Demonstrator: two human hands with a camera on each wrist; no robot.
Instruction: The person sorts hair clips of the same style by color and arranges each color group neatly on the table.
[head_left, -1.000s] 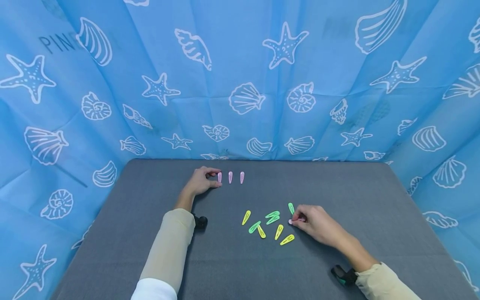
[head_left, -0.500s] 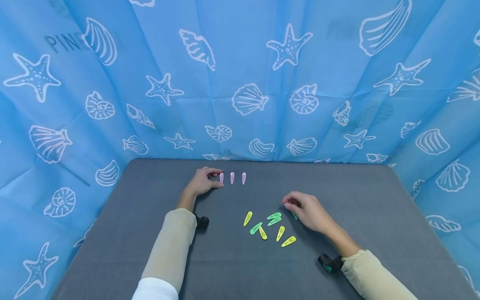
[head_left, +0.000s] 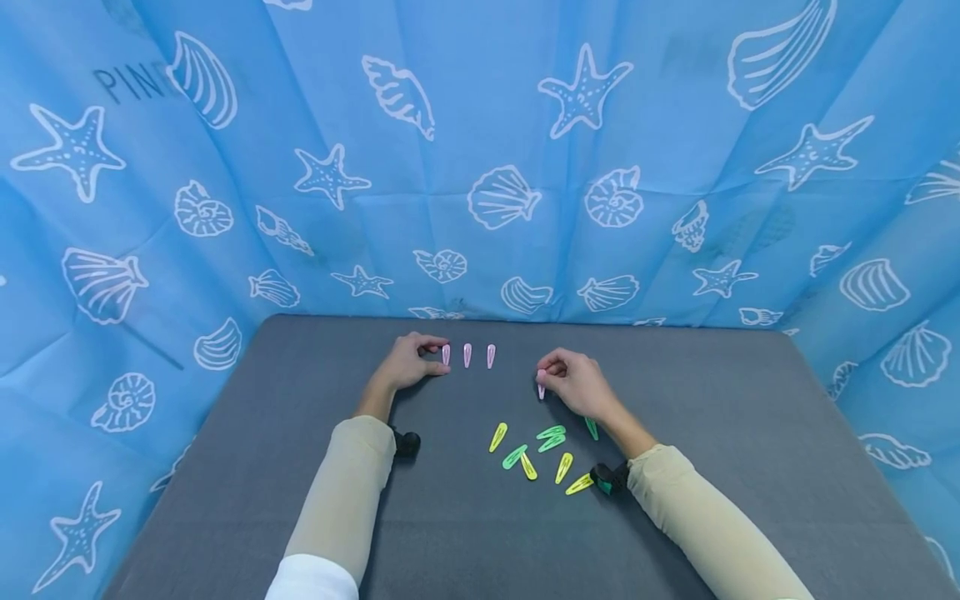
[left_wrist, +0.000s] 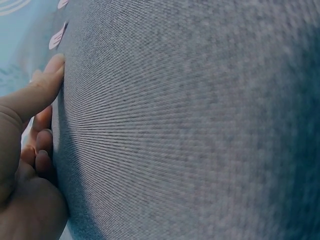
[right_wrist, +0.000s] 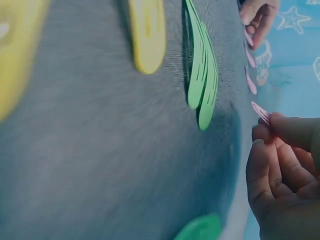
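In the head view my right hand (head_left: 583, 387) pinches a pink snap hair clip (head_left: 542, 390) between thumb and fingertips, narrow end hanging down, right of a short row of pink clips. The right wrist view also has this held clip (right_wrist: 262, 113) poking out from the fingertips. My left hand (head_left: 405, 363) rests at the row's left end, thumb and index finger at the two ends of the leftmost pink clip (head_left: 446, 355). Beside it lie the middle pink clip (head_left: 467, 356) and the right pink clip (head_left: 491, 357), upright and evenly spaced.
Nearer on the grey table (head_left: 450, 533) lies a loose group of yellow clips (head_left: 498, 437) and green clips (head_left: 552, 443), some overlapping. One green clip (head_left: 592, 428) lies under the right forearm's left side. A blue seashell-print curtain (head_left: 442, 208) hangs behind the table's far edge.
My right hand has carried the pink clip from the loose group up and left towards the row, uncovering the green clip beneath. The left hand has stayed at the leftmost clip.
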